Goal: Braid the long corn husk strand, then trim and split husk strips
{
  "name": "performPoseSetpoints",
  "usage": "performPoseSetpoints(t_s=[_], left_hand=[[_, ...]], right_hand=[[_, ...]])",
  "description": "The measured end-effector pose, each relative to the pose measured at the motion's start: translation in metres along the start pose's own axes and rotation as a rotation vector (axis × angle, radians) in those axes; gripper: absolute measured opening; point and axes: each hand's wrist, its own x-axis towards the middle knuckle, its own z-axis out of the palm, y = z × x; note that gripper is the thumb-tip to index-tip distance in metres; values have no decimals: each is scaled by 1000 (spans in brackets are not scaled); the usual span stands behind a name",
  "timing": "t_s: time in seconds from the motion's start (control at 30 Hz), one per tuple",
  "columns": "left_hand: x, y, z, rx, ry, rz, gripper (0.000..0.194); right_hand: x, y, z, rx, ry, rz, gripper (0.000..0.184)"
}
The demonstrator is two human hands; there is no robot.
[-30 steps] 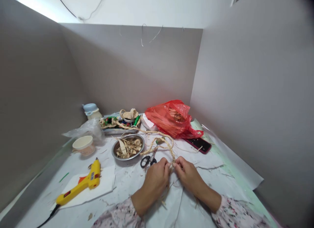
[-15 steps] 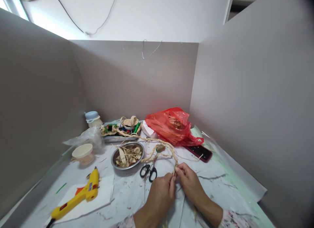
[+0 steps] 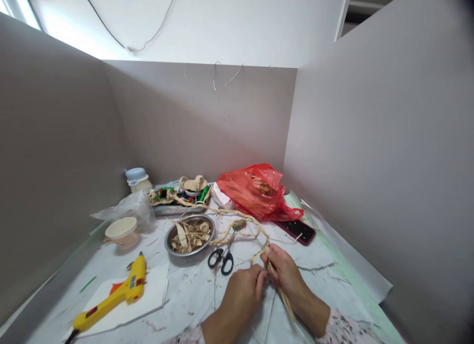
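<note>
A long straw braid point(image 3: 243, 215) runs from the back tray, loops on the table and comes down to my hands. My right hand point(image 3: 283, 267) is closed on its near end, and loose straw strands point(image 3: 286, 302) trail from there toward me. Just left of it, my left hand point(image 3: 242, 285) is closed, its fingertips pinching a strand beside the braid's end; the fingers partly hide it. Black-handled scissors point(image 3: 226, 263) lie left of the braid, and a small thread spool point(image 3: 239, 224) sits inside its loop.
A metal bowl point(image 3: 168, 243) of straw scraps stands left of the scissors. A yellow glue gun point(image 3: 111, 302) rests on white paper at left, near a paper cup point(image 3: 121, 233). Behind are a tray point(image 3: 177, 210), a red plastic bag point(image 3: 244, 191) and a phone point(image 3: 298, 230). Grey partitions enclose the table.
The view has tilted up. My hands were together at the braid's end; now a strand stands out bent between them, and loose strands show below my right hand.
</note>
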Motion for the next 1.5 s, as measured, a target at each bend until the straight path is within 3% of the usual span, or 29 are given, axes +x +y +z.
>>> performPoseSetpoints(t_s=[0.37,0.47,0.57,0.63,0.7,0.8,0.9,1.0,1.13,1.33,1.5], left_hand=[[2,-9,-13,-154,18,-53,28],[3,-11,-23,-341,117,-59,31],[7,-17,-29,-579,280,-58,34],[12,-21,-30,-693,325,-65,34],[15,-21,-27,-765,269,-91,36],[16,-16,-20,-791,63,-86,41],[13,-10,-14,-652,-61,-3,39],[11,-11,-11,-511,-57,32,38],[14,-22,-9,-525,-141,90,42],[20,-27,-8,-614,-175,8,39],[20,-24,-9,-523,-97,-116,33]], right_hand=[[10,-11,-18,33,183,-96,37],[10,-13,-21,23,172,-72,38],[8,-14,-20,-27,79,-24,42],[6,-15,-16,-70,19,-24,42],[3,-14,-12,-124,-35,-28,41],[-1,-11,-6,-213,-120,-44,38],[-3,-7,-4,-306,-162,-89,34],[-3,-5,-5,-425,-123,-108,31],[-4,-5,-5,-468,-126,-132,28],[-5,-7,-4,-468,-176,-163,24],[-9,-13,-5,-716,-193,-289,21]])
